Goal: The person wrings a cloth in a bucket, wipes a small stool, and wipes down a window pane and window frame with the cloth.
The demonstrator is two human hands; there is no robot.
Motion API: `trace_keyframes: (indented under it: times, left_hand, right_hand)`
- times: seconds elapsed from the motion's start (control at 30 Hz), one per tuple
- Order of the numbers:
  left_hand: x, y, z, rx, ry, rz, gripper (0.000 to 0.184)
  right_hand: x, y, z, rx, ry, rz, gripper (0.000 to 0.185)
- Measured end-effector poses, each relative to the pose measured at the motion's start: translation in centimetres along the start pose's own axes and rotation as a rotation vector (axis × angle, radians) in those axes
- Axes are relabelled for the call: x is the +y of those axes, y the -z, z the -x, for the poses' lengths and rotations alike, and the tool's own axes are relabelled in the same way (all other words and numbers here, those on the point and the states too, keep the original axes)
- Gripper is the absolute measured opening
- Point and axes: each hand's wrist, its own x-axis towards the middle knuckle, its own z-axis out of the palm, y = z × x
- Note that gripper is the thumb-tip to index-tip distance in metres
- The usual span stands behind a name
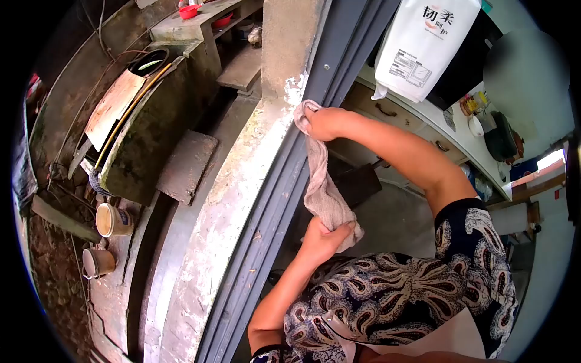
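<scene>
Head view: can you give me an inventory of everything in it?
Cloth: one, pinkish beige, held between both hands
Metal track: one, grey, beside the ledge
Ledge: one, weathered grey, left of the track
Buckets: two, pale, far left
Basin: one, mossy grey, upper left
Board: one, light brown, on the basin
Bowls: two, red, top left
Package: one, white, top right
Counter: one, white, right; small items on it unclear
Left hand: one, cloth's lower end
Right hand: one, cloth's upper end
</scene>
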Motion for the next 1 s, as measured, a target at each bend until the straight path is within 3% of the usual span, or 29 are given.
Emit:
trace_keyframes:
  times: [0.07, 0.17, 0.27, 0.33, 0.37, 0.43, 0.5, 0.57, 0.63, 0.67, 0.7, 0.77, 0.8, 0.83, 0.9, 0.97, 1.0]
  left_hand:
    - [0.4, -0.1, -0.2, -0.008, 0.03, 0.047, 0.013]
    - [0.9, -0.1, 0.0, 0.011, -0.018, 0.061, 0.014]
    - [0.8, 0.7, 0.0, -0.02, 0.099, 0.098, 0.015]
    - [0.5, 0.5, 0.7, -0.014, 0.051, 0.094, 0.016]
    - [0.4, 0.6, 0.9, -0.008, 0.02, 0.09, 0.016]
    - [-0.5, 0.9, 1.8, -0.035, 0.018, 0.087, 0.014]
    - [-0.6, 0.7, 3.0, -0.06, 0.039, 0.055, 0.012]
    - [-0.1, 0.4, 4.1, -0.125, 0.008, 0.019, 0.01]
    - [0.0, 0.5, 5.0, -0.201, -0.017, -0.036, 0.01]
    - [0.8, 0.0, 5.5, -0.182, -0.037, -0.078, 0.009]
    - [1.3, 0.0, 5.8, -0.196, -0.039, -0.122, 0.008]
    - [1.6, 0.1, 6.3, -0.22, -0.046, -0.197, 0.007]
    - [1.6, 0.0, 6.4, -0.2, -0.034, -0.208, 0.007]
    - [1.7, -0.1, 6.2, -0.207, -0.042, -0.213, 0.007]
    - [1.8, -0.2, 5.8, -0.221, -0.05, -0.229, 0.006]
    - [0.5, -0.3, 4.5, -0.224, -0.065, -0.147, 0.007]
    - [0.4, -0.5, 3.7, -0.217, -0.073, -0.119, 0.01]
  right_hand:
    - [0.3, 0.8, -0.2, -0.084, 0.047, -0.084, 0.052]
    - [0.6, 0.0, -1.0, -0.029, 0.088, -0.14, 0.047]
    - [0.5, 0.5, -0.9, -0.13, -0.015, -0.315, 0.045]
    - [0.4, 0.5, -1.3, -0.164, -0.029, -0.386, 0.044]
    - [-0.1, 0.1, -1.1, -0.114, -0.011, -0.34, 0.036]
    - [-2.1, 0.9, 0.6, -0.216, 0.148, -0.248, 0.029]
    - [-3.8, -1.7, 1.7, -0.038, 0.366, -0.204, 0.027]
    - [-6.2, -2.0, 3.9, -0.142, 0.341, -0.231, 0.031]
    - [-6.8, -5.1, 4.7, 0.001, 0.453, -0.4, 0.031]
    - [-6.5, -7.2, 4.6, 0.045, 0.56, -0.638, 0.032]
    - [-6.8, -7.7, 5.2, 0.033, 0.464, -0.712, 0.028]
    - [-6.3, -7.9, 7.8, 0.365, 0.389, -0.9, 0.026]
    - [-6.4, -8.8, 7.8, 0.396, 0.36, -1.395, 0.025]
    - [-5.2, -8.4, 8.3, 0.42, 0.324, -1.504, 0.026]
    - [-3.3, -5.3, 8.9, 0.55, 0.11, -1.354, 0.025]
    - [0.4, -6.0, 5.8, 0.791, 0.229, -1.305, 0.024]
    - [2.4, -5.4, 5.2, 0.842, 0.143, -0.984, 0.023]
